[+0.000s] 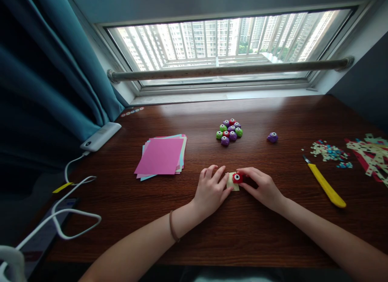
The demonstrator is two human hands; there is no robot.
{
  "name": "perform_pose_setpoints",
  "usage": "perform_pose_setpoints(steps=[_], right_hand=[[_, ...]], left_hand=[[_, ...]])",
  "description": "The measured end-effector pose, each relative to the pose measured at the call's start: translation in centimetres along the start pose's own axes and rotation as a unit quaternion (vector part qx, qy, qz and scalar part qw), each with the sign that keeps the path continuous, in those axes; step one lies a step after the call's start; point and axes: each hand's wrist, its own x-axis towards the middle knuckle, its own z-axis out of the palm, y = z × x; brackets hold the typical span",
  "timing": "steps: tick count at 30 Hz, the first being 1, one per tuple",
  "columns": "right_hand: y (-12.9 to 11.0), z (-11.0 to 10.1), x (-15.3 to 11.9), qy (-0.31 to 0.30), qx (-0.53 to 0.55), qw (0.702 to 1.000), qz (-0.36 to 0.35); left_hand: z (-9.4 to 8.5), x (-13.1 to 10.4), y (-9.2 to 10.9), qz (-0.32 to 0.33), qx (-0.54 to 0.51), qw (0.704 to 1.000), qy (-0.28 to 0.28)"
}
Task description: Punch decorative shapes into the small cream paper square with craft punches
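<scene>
Near the middle of the bench [197, 118], closer to its near edge, the right hand [262, 189] is pinching the red craft punch [237, 178] between thumb and fingers, against a pale yellow paper slip [231, 186]. The left hand [211, 189] is spreading loosely, thumb and forefinger touching the slip; whether they are gripping it, I cannot tell. Too light a touch could be letting the slip skew, spoiling a cut-out. Toward the bench's right edge, the yellow craft knife [326, 185] is lying blade-out, risking a nick if the right forearm strays.
</scene>
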Motion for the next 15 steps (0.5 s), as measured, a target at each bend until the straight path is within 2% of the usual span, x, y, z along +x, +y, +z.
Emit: perform_pose_setpoints(steps=[10,15], right_hand=[[-0.11,0.08,0.02,-0.004,0.003,1.0,0.004],[-0.42,-0.23,0.27,0.011,0.041,0.999,0.029]], left_hand=[[0.1,-0.08,-0.13,0.005,-0.003,1.0,-0.005],[-0.18,-0.05,-0.36,0.051,-0.053,0.996,0.057]])
